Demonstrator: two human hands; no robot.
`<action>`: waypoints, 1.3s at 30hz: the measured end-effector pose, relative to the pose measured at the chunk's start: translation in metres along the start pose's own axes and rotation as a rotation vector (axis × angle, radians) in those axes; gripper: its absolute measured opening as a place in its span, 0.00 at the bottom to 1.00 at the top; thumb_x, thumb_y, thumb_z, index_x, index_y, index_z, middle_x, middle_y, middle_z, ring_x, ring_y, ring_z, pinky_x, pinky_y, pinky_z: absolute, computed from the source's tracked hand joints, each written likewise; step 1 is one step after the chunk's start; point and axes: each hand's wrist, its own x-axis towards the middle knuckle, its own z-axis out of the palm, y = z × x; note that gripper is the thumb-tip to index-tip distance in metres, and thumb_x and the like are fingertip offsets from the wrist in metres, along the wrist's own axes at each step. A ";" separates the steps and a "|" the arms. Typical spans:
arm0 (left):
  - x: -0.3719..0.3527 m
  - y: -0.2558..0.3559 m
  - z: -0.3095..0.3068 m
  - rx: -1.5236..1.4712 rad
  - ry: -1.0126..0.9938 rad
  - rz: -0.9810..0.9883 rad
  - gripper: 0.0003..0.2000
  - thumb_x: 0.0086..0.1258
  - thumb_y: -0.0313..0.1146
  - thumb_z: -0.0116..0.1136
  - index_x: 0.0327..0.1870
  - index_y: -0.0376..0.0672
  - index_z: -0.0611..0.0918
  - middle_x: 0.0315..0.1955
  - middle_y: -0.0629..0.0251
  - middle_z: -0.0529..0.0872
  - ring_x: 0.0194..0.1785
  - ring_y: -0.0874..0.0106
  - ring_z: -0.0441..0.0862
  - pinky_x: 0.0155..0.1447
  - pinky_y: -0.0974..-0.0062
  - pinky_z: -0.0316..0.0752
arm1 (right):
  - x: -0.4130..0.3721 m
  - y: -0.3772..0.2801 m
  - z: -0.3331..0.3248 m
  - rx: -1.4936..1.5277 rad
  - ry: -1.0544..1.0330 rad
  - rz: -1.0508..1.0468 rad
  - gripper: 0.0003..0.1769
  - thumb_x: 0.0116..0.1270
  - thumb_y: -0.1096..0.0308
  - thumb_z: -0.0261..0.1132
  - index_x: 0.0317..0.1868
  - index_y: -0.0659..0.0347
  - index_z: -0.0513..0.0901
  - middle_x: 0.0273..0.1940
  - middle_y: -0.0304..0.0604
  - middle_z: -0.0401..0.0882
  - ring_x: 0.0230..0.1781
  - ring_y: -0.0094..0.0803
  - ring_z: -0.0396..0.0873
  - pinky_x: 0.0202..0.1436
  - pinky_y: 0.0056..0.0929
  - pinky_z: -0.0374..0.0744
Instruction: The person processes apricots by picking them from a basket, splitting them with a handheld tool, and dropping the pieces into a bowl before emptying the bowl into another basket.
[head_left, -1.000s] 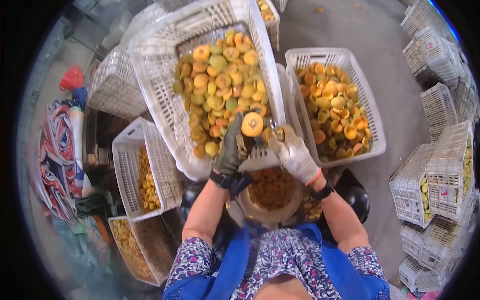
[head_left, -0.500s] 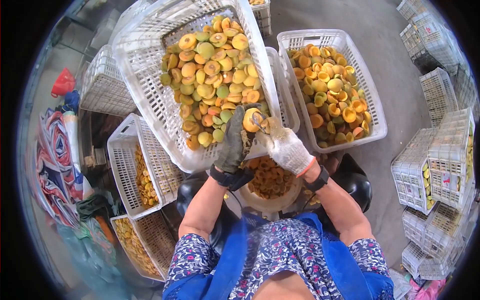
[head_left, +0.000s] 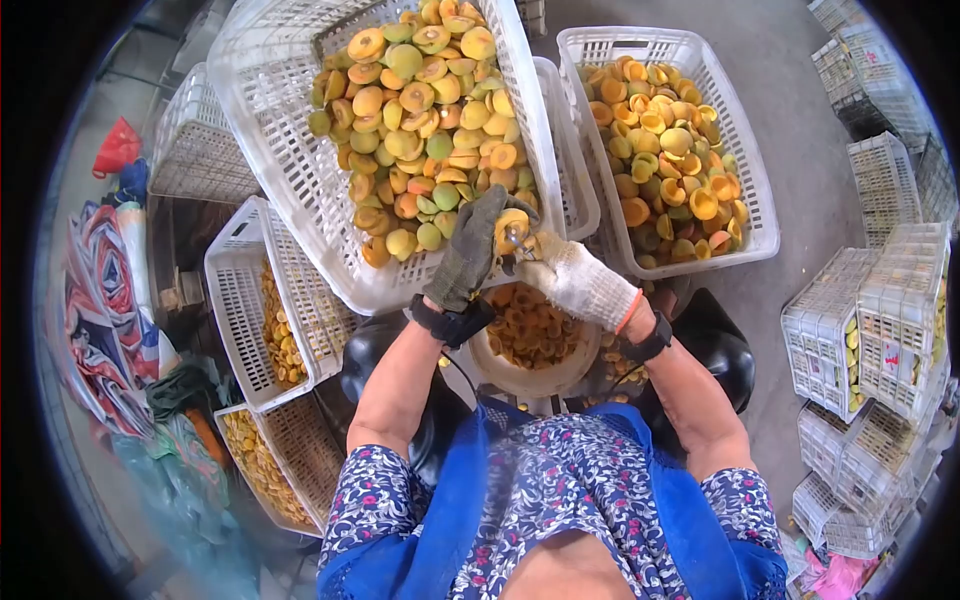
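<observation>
My left hand, in a dark grey glove, is closed around a yellow peach half. My right hand, in a white knitted glove with an orange cuff, grips a small metal pitting tool against the fruit. Most of the tool's handle is hidden in the glove. Both hands meet at the near edge of a tilted white crate full of peach halves. Just below them, a round bucket contains darker fruit pieces.
To the right stands a white crate of hollowed peach halves. Crates with yellow pieces sit at the left. Stacked crates line the right side. Striped sheeting and a red container lie far left.
The crates appear higher in view. The peach half has turned between my hands, and the tool's loop is harder to see. My right hand has shifted slightly lower relative to my left.
</observation>
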 end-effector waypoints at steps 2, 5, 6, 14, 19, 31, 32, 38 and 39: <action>0.000 -0.004 0.006 0.171 0.033 0.211 0.24 0.80 0.47 0.37 0.39 0.35 0.81 0.32 0.64 0.83 0.36 0.77 0.80 0.45 0.77 0.76 | 0.005 -0.010 -0.008 0.219 -0.012 0.159 0.13 0.68 0.66 0.58 0.45 0.68 0.79 0.38 0.54 0.80 0.39 0.45 0.79 0.45 0.34 0.77; 0.008 -0.011 0.008 0.232 0.046 0.330 0.25 0.80 0.48 0.36 0.38 0.35 0.81 0.31 0.64 0.83 0.35 0.77 0.80 0.44 0.77 0.76 | 0.010 -0.020 -0.015 0.920 -0.132 0.883 0.15 0.67 0.62 0.58 0.47 0.66 0.78 0.33 0.49 0.80 0.34 0.39 0.79 0.41 0.32 0.77; 0.009 -0.013 0.005 0.133 0.024 0.224 0.26 0.80 0.48 0.36 0.38 0.35 0.82 0.31 0.64 0.83 0.35 0.78 0.80 0.44 0.77 0.77 | 0.009 -0.016 -0.014 0.822 -0.146 0.817 0.16 0.67 0.61 0.59 0.47 0.64 0.78 0.32 0.45 0.79 0.31 0.35 0.78 0.38 0.31 0.76; 0.026 -0.064 -0.046 0.466 -0.264 0.212 0.25 0.63 0.43 0.64 0.56 0.38 0.75 0.46 0.60 0.82 0.48 0.62 0.79 0.54 0.66 0.74 | 0.002 -0.014 -0.021 0.650 -0.233 0.700 0.17 0.71 0.57 0.56 0.41 0.66 0.78 0.27 0.45 0.78 0.20 0.33 0.75 0.28 0.33 0.75; -0.002 -0.035 -0.028 0.930 -0.199 0.611 0.43 0.59 0.34 0.71 0.73 0.36 0.59 0.67 0.54 0.66 0.71 0.61 0.64 0.73 0.66 0.61 | -0.001 -0.009 -0.023 0.747 -0.239 0.800 0.10 0.72 0.66 0.52 0.36 0.61 0.75 0.22 0.41 0.76 0.20 0.28 0.76 0.22 0.32 0.75; -0.002 -0.013 -0.010 0.808 -0.217 0.402 0.16 0.74 0.39 0.45 0.47 0.34 0.80 0.42 0.44 0.84 0.45 0.53 0.81 0.50 0.62 0.73 | -0.015 0.000 -0.007 1.059 -0.133 0.357 0.12 0.70 0.59 0.57 0.37 0.59 0.77 0.21 0.34 0.70 0.15 0.26 0.72 0.15 0.28 0.69; 0.003 -0.015 -0.013 0.873 -0.293 0.470 0.14 0.72 0.37 0.48 0.47 0.35 0.79 0.41 0.44 0.83 0.45 0.52 0.80 0.51 0.63 0.72 | -0.011 -0.005 -0.015 0.942 -0.324 0.497 0.12 0.72 0.61 0.55 0.43 0.61 0.77 0.32 0.39 0.75 0.29 0.29 0.75 0.32 0.27 0.73; 0.005 -0.023 -0.011 0.421 -0.248 0.347 0.09 0.68 0.31 0.56 0.44 0.38 0.76 0.36 0.56 0.80 0.45 0.62 0.78 0.52 0.66 0.72 | -0.016 -0.004 -0.003 1.764 -0.385 1.025 0.16 0.74 0.62 0.55 0.55 0.63 0.74 0.45 0.43 0.78 0.44 0.32 0.79 0.47 0.25 0.79; 0.011 -0.036 -0.014 0.080 -0.232 0.145 0.07 0.68 0.30 0.56 0.44 0.39 0.75 0.36 0.61 0.79 0.45 0.68 0.77 0.52 0.68 0.72 | -0.021 0.009 0.008 2.010 -0.346 0.815 0.17 0.74 0.62 0.56 0.57 0.64 0.73 0.46 0.43 0.78 0.45 0.32 0.79 0.47 0.25 0.79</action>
